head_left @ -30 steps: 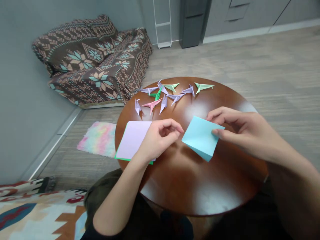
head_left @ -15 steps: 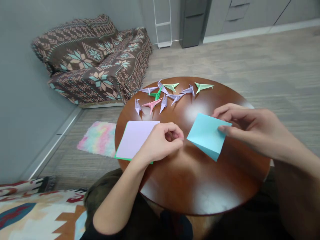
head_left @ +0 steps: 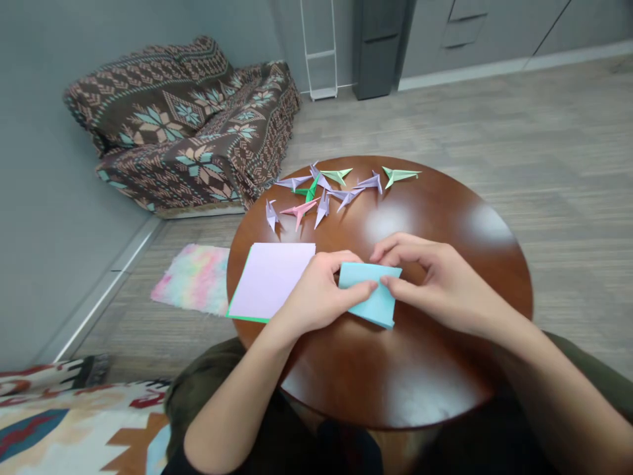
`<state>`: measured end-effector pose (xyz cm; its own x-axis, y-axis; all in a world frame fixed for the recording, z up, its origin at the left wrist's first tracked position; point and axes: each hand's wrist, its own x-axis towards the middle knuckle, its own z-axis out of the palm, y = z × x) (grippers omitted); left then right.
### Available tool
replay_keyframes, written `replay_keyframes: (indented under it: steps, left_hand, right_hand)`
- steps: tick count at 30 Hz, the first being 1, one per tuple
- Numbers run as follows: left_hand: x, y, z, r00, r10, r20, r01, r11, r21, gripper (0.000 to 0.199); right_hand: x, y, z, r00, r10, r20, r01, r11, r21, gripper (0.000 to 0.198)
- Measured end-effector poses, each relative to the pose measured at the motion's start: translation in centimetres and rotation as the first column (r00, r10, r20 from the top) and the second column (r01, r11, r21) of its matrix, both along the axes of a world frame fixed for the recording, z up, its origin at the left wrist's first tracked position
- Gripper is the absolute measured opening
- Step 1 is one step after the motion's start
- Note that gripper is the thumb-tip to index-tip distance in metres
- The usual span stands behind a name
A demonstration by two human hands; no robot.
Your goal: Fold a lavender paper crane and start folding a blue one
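Observation:
A folded light-blue sheet of origami paper (head_left: 368, 307) is held above the table between both hands. My left hand (head_left: 329, 290) is closed on its left side, thumb lying across the front face. At its upper right, my right hand (head_left: 430, 280) pinches the edge, thumb in front and fingers behind. The fingers behind the paper are partly hidden. Left of the hands lies a stack of square paper (head_left: 271, 277), lilac on top with a green edge showing beneath. My left forearm covers its lower right corner.
Several folded paper cranes, among them a pink one (head_left: 299, 211) and a pale green one (head_left: 398, 175), lie along the far side of the round wooden table (head_left: 395, 396). A patterned covered sofa (head_left: 198, 125) and a fluffy rug (head_left: 195, 277) are beyond to the left.
My right hand has brought the blue paper left and turned it. My left hand, empty before, now grips it too. The paper looks smaller, while the cranes and stack stay put.

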<state>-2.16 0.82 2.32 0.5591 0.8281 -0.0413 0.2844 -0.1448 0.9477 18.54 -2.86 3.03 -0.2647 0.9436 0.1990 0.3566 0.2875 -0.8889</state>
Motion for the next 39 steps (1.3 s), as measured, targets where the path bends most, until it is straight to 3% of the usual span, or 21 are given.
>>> replay_keyframes:
  steps: [8,14,20,28,39]
  left_hand:
    - [-0.3,0.2,0.0,1.000,-0.025,0.016,0.027,0.987,-0.156,0.025]
    - [-0.4,0.3,0.0,1.000,0.009,0.022,-0.006,0.986,-0.165,0.028]
    - [-0.2,0.2,0.0,0.997,0.027,0.068,-0.017,0.990,-0.141,0.025]
    - [-0.3,0.6,-0.5,0.959,0.141,0.247,-0.088,0.973,-0.213,0.024]
    - [-0.2,0.3,0.0,0.991,-0.047,0.127,0.066,0.987,-0.150,0.018]
  right_hand:
    - [1.8,0.0,0.2,0.998,0.005,0.060,-0.004,1.000,-0.004,0.015]
    - [2.3,0.3,-0.2,0.994,-0.111,0.000,0.110,0.991,0.070,0.009]
    - [0.7,0.0,-0.2,0.998,0.063,-0.009,-0.063,0.998,-0.029,0.019]
    - [1.7,0.1,0.2,0.999,0.029,-0.029,-0.030,0.998,-0.064,0.018]
    - [2.5,0.1,0.0,0.996,-0.061,-0.058,0.060,0.998,-0.028,0.012]
